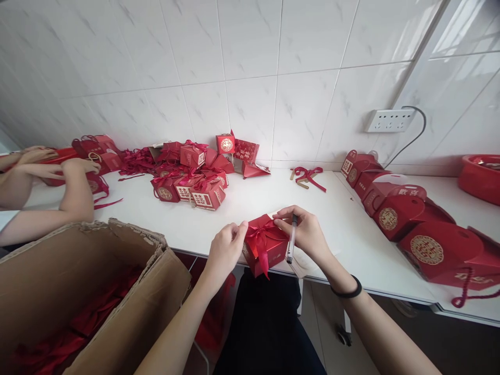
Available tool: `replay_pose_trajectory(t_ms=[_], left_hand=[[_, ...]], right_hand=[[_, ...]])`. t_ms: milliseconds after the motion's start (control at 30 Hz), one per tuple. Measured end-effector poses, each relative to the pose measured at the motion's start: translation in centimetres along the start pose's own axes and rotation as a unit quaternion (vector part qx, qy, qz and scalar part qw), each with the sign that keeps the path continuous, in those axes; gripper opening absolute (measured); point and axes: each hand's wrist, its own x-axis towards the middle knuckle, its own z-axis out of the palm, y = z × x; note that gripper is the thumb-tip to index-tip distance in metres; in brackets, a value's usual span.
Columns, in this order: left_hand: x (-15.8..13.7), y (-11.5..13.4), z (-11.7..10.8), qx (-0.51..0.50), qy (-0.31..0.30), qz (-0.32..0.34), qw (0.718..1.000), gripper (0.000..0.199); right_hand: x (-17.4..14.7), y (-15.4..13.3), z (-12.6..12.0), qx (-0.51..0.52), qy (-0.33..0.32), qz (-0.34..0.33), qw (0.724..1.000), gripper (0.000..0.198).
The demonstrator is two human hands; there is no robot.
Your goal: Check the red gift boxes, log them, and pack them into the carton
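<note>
A red gift box (275, 248) with a shiny ribbon bow (261, 233) on top sits at the front edge of the white table. My left hand (227, 249) is closed on the box's left side, thumb close to the bow. At the upper right of the box, my right hand (304, 232) touches the ribbon with its fingertips. A clear pen with a black cap (291, 240) is held in that same hand, pointing down along the box's right side. Part of a pale paper piece (299, 265) shows under the right hand.
Several finished-looking red boxes (209, 195) are piled at the left middle of the table (250, 200). Larger red boxes (390, 216) line the right. Ribbon scraps (308, 178) lie near the wall. An open cardboard box (148, 291) stands at left; beyond it are other people's arms (74, 182).
</note>
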Motion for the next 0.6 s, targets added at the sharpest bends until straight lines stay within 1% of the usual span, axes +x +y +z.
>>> replay_pose_trajectory(t_ms=[33, 67, 100, 167, 200, 233, 300, 367, 433, 500, 600], left_hand=[[0.1, 0.1, 0.0, 0.002, -0.018, -0.006, 1.0, 0.037], [0.2, 0.2, 0.1, -0.001, -0.018, -0.001, 1.0, 0.034], [0.3, 0.2, 0.1, -0.005, -0.001, 0.015, 1.0, 0.027], [0.7, 0.5, 0.1, -0.012, 0.049, 0.082, 0.995, 0.011], [0.9, 0.7, 0.1, -0.011, 0.067, 0.124, 0.99, 0.006], [1.1, 1.0, 0.1, -0.004, 0.072, 0.165, 0.984, 0.008], [1.6, 1.7, 0.1, 0.022, 0.042, 0.222, 0.974, 0.011], [2.1, 2.4, 0.2, 0.05, -0.004, 0.237, 0.97, 0.01], [2.5, 2.9, 0.4, 0.065, -0.034, 0.228, 0.971, 0.007], [2.6, 3.1, 0.6, 0.07, -0.043, 0.218, 0.972, 0.006], [2.5, 3.1, 0.8, 0.072, -0.034, 0.222, 0.972, 0.007]], right_hand=[[0.0, 0.0, 0.0, 0.016, 0.002, 0.007, 1.0, 0.021], [0.0, -0.1, 0.1, 0.035, 0.002, 0.014, 0.999, 0.022], [0.0, -0.2, 0.1, 0.054, 0.001, 0.02, 0.998, 0.023], [0.2, -0.4, 0.2, 0.093, -0.003, 0.026, 0.995, 0.024], [0.2, -0.5, 0.2, 0.111, -0.006, 0.03, 0.993, 0.026], [0.3, -0.6, 0.3, 0.128, -0.011, 0.034, 0.991, 0.028], [0.5, -0.8, 0.4, 0.152, -0.018, 0.047, 0.987, 0.031], [0.7, -0.9, 0.5, 0.162, -0.026, 0.058, 0.985, 0.033], [0.7, -1.0, 0.4, 0.158, -0.029, 0.059, 0.985, 0.032], [0.7, -1.1, 0.3, 0.147, -0.035, 0.053, 0.987, 0.031], [0.6, -1.1, 0.2, 0.131, -0.046, 0.044, 0.989, 0.03]])
